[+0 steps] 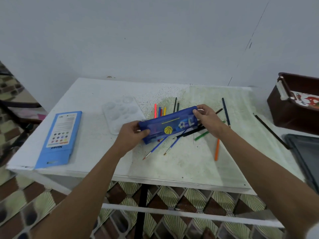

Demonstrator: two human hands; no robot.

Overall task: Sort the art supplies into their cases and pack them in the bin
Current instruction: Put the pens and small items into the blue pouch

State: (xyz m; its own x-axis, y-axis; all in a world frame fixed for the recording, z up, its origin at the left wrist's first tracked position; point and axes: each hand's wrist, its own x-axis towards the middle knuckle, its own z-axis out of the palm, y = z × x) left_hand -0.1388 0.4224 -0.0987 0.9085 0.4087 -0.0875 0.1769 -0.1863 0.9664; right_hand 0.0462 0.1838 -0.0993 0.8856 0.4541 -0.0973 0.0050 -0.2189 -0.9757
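blue see-through plastic, that long pencil case with the yellow basketball print (168,125), is held up just over the white counter (96,163) by both hands. the left hand (132,132) has its fingers (144,132) curled round the near-left end, thumb on top. the right hand (206,118) pinches the far-right end, fingertips (196,111) pressed on the top edge. whether the case is zipped i cannot tell.

under the case and just past the right fingers lie loose coloured pencils: a red, blue and yellow cluster (159,112) beyond the case, a green pencil (201,135) and dark ones below the right wrist, an orange pencil (217,150) nearer the counter's front edge. two thin blue-handled paintbrushes (156,148) poke out from beneath the case toward the near side.

left of the left fingers sits a clear plastic paint palette with round wells (119,111), and well further left a flat light-blue paint box (59,139). far off to the right of the right hand stands a brown plastic bin (283,109), with a dark grey lid (305,152) lying in front of it.
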